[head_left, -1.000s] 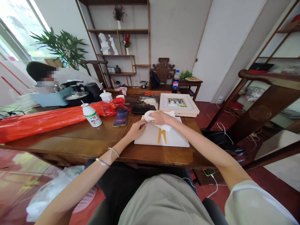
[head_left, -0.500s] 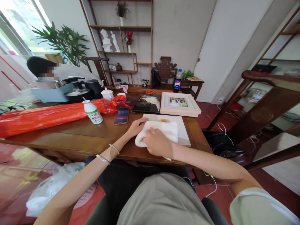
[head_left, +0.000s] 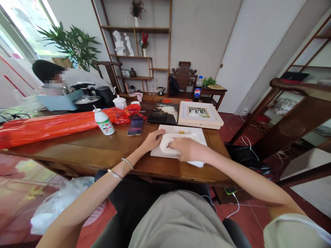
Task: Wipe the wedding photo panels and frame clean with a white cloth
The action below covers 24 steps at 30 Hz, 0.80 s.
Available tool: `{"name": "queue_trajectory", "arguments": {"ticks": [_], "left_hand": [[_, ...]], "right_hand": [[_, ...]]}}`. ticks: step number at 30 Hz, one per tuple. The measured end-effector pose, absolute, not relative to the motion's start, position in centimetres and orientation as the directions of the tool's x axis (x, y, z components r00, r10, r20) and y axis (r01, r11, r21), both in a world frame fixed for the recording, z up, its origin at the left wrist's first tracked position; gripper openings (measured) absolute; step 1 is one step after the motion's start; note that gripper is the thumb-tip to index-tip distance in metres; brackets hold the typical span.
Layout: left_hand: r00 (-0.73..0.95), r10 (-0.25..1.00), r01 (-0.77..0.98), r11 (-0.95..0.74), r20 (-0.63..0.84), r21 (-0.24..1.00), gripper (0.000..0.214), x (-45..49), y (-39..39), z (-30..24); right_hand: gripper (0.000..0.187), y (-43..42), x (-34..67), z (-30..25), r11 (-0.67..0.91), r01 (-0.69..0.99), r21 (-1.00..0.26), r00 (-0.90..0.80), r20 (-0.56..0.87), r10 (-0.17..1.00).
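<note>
A flat white board [head_left: 198, 134] with a small yellow fitting near its far edge lies on the wooden table [head_left: 77, 148] in front of me. My right hand [head_left: 187, 148] is closed on a white cloth [head_left: 169, 142] and presses it onto the board's near half. My left hand [head_left: 153, 138] rests with fingers flat on the board's left edge, holding it down.
Behind the board lie a white picture frame [head_left: 200, 117] and a dark photo print [head_left: 163, 114]. To the left are a phone [head_left: 135, 126], a small white bottle [head_left: 103, 122] and a long red plastic bundle [head_left: 46, 129]. Another person sits at far left behind kettles. A dark chair stands at right.
My right hand swept the cloth from the board's far end to its near edge, then back up a little. My left hand stayed on the board's left edge.
</note>
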<state>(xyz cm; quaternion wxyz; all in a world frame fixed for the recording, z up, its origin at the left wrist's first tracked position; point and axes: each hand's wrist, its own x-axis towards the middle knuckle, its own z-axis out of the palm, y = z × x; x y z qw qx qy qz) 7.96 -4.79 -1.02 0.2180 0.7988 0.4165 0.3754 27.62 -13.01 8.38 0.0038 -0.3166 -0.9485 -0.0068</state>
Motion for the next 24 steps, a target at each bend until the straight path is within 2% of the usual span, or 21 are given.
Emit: {"name": "queue_trajectory", "arguments": {"ticks": [2, 5, 9, 16, 24], "left_hand": [[0.384, 0.819, 0.521, -0.574, 0.427, 0.632, 0.035, 8.1, -4.9, -0.8], [0.388, 0.806, 0.536, -0.592, 0.447, 0.602, 0.035, 8.2, -5.0, -0.6], [0.373, 0.819, 0.563, -0.573, 0.436, 0.595, 0.035, 8.2, -5.1, -0.7], [0.380, 0.819, 0.585, -0.573, 0.430, 0.575, 0.034, 8.3, -5.3, -0.5], [0.375, 0.826, 0.572, -0.564, 0.421, 0.596, 0.037, 8.1, -5.1, -0.8]], "right_hand": [[0.039, -10.6, 28.7, 8.3, 0.745, 0.667, 0.020, -0.744, 0.059, 0.665], [0.033, -7.1, 29.2, 7.9, 0.678, 0.734, 0.033, -0.678, 0.085, 0.730], [0.026, -3.4, 27.9, 7.7, 0.717, 0.697, -0.009, -0.712, 0.099, 0.695], [0.034, -0.5, 24.6, 7.8, 0.741, 0.671, -0.026, -0.731, 0.139, 0.668], [0.034, -1.8, 27.6, 9.4, 0.662, 0.748, 0.046, -0.663, 0.032, 0.748]]}}
